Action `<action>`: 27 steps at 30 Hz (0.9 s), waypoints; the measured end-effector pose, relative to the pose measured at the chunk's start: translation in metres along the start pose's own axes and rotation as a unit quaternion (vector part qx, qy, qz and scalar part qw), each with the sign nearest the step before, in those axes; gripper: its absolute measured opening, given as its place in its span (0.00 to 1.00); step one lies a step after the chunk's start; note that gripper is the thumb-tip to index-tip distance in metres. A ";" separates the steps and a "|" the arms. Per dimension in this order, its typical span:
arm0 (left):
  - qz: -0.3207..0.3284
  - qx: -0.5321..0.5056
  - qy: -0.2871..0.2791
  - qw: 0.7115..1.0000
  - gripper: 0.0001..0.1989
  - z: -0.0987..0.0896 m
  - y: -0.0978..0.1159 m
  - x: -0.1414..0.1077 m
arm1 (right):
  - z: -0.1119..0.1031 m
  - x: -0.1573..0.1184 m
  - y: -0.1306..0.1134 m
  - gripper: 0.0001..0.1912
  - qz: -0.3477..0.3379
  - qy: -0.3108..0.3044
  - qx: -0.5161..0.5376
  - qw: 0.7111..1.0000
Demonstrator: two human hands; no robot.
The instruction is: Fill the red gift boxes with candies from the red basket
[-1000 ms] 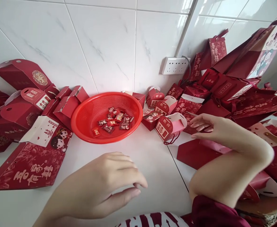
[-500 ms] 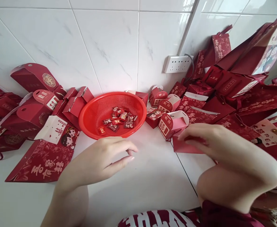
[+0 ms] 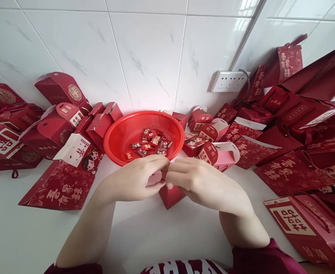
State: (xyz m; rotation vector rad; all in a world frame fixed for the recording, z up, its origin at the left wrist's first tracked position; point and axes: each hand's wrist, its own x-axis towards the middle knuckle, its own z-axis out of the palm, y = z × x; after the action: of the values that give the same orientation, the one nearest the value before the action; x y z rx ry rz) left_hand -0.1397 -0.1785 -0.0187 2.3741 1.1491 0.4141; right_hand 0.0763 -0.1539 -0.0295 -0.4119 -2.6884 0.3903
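The grip of your left hand and right hand is clamped on the red box before the basket; press evenly.

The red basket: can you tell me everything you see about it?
The basket is round, red and looks plastic, with a smooth rim and walls full of tiny holes. It stands upright on the white table, near the tiled wall, holding small packets. The left hand hides some front rim; I can't tell if they touch.
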 end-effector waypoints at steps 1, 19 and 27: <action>0.006 -0.010 -0.005 1.000 0.06 0.000 -0.002 0.001 | 0.000 -0.002 0.000 0.12 -0.025 -0.010 0.015 1.000; 0.104 0.108 -0.022 0.988 0.08 0.017 0.010 0.001 | -0.017 -0.023 0.009 0.04 0.084 -0.105 0.080 0.988; 0.122 0.110 -0.034 0.986 0.07 0.014 0.012 0.001 | 0.000 -0.022 0.006 0.15 0.017 -0.110 -0.048 0.993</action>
State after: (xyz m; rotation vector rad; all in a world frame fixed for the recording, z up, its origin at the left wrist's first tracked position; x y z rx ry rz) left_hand -0.1244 -0.1882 -0.0241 2.7130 0.9156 0.2945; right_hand 0.0968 -0.1557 -0.0392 -0.4677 -2.9275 0.3335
